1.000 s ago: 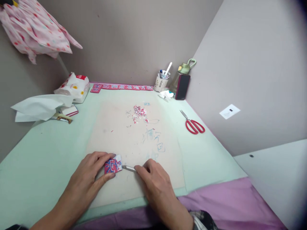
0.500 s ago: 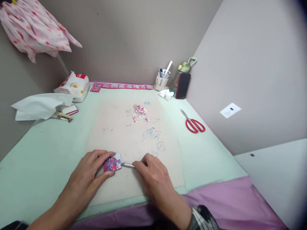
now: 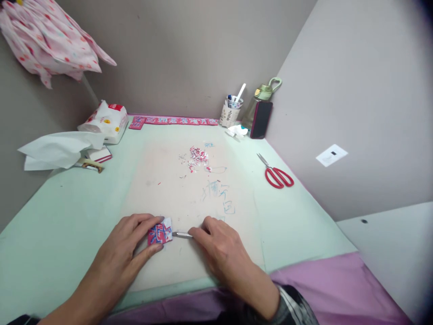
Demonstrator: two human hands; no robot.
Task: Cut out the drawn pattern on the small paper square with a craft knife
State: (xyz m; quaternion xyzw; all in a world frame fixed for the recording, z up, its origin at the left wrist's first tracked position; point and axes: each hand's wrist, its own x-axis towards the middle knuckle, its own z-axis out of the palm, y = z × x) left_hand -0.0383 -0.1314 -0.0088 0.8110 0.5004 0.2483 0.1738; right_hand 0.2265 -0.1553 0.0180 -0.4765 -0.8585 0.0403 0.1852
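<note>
A small square block [image 3: 160,233], red and white with blue carved strokes, lies flat on the pale paper sheet [image 3: 142,189]. Thumb and fingers of my left hand [image 3: 125,253] grip it from its lower and upper edges. My right hand [image 3: 221,246] holds a thin silver carving knife [image 3: 182,235], pinched between thumb and fingers. The knife's tip points left and reaches the block's right edge; whether it cuts into the surface is too small to tell. Most of the handle is hidden in my right hand.
Red and white shavings [image 3: 199,155] lie heaped on the paper. Red-handled scissors [image 3: 275,174] rest at right. Along the back are a row of carved red blocks [image 3: 182,121], a pen cup [image 3: 230,113], a phone [image 3: 261,119], a bottle [image 3: 264,92] and a tissue pack [image 3: 110,122].
The view has shifted slightly, so everything sits a little differently in the picture. Both hands, the block and the knife keep nearly the same places relative to one another.
</note>
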